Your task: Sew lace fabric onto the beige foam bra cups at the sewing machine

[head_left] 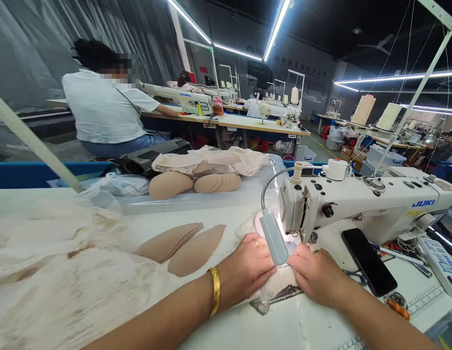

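A pale beige lace-edged garment piece (282, 282) lies at the needle area of a white sewing machine (364, 204). My left hand (248, 265), with a ring and a gold bangle, rests on its left side, fingers bent over the cloth and thumb hidden. From the right, my right hand (317, 270) pinches the cloth's edge close to the presser foot, fingers closed. A grey lamp head (274, 238) on a bendy neck hides the needle and some fingertips. Left of my left hand lie flat beige leaf-shaped pads (197, 250).
Pale lace cloth (65, 277) is heaped on the left of the table. Behind, a clear plastic bin lid (258, 189) carries round beige pads (217, 183) and lace pieces. A black phone (370, 262) lies at right near small tools. A co-worker (105, 107) sits at another machine.
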A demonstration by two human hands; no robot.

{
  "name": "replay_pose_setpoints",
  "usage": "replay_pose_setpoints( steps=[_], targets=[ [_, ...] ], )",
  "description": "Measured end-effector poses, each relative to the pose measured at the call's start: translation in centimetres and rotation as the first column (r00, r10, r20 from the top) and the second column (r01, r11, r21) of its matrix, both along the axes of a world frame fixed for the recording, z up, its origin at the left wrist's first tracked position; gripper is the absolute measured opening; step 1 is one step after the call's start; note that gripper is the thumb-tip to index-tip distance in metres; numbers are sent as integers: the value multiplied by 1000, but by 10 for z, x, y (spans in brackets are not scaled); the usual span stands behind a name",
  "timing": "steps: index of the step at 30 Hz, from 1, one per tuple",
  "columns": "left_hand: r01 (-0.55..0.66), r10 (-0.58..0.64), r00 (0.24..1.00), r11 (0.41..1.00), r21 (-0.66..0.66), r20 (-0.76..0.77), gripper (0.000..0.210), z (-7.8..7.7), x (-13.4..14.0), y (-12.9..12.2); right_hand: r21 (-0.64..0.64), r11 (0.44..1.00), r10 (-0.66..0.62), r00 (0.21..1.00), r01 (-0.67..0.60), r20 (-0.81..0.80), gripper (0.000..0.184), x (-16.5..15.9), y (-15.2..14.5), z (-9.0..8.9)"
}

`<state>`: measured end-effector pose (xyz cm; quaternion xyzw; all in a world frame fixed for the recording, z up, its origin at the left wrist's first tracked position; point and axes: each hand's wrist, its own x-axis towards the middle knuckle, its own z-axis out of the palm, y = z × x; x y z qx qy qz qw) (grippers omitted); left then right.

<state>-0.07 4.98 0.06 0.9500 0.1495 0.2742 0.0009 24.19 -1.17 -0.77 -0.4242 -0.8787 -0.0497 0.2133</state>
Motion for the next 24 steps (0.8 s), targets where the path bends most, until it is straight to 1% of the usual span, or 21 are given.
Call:
replay_pose_setpoints(
  steps=[4,6,11,15,18,19,20,21,22,23,24],
  targets=[
    [9,-9,1000,1000,-3,29,27,-4,2,3,-4,1000,-3,1000,3,-3,17,1,0,-1],
    [-3,3,999,1000,-4,36,24,-3,4,4,-12,1000,-8,1000,8,1,18,1,0,-1],
    [-141,141,987,990,3,-78,18,6,10,1,-40,999,-13,1000,13,-16,21,1,0,-1],
    [-201,202,975,979,20,-97,14,5,16,3,-51,999,-5,999,2,-48,24,4,2,-4],
    [-235,234,968,972,-1,-97,23,3,16,9,-80,996,17,988,-30,-151,23,5,0,-4],
    [-241,239,967,971,-11,-92,25,5,13,11,-108,993,19,978,-42,-209,21,4,-1,-3],
    [-241,238,968,970,-21,-83,25,8,9,9,-164,985,4,960,-52,-280,19,1,-4,-2],
    [-235,233,970,971,-33,-72,25,12,4,5,-254,965,-30,930,-69,-367,16,-2,-6,1],
    [-222,220,974,974,-35,-60,26,16,-2,-3,-373,922,-86,879,-108,-468,12,-7,-8,4],
    [-206,204,978,977,-48,-39,27,20,-8,-15,-498,850,-168,807,-173,-567,10,-13,-11,8],
    [-192,192,981,977,-96,-9,30,21,-14,-31,-599,758,-267,714,-260,-648,15,-20,-13,11]
  ],
)
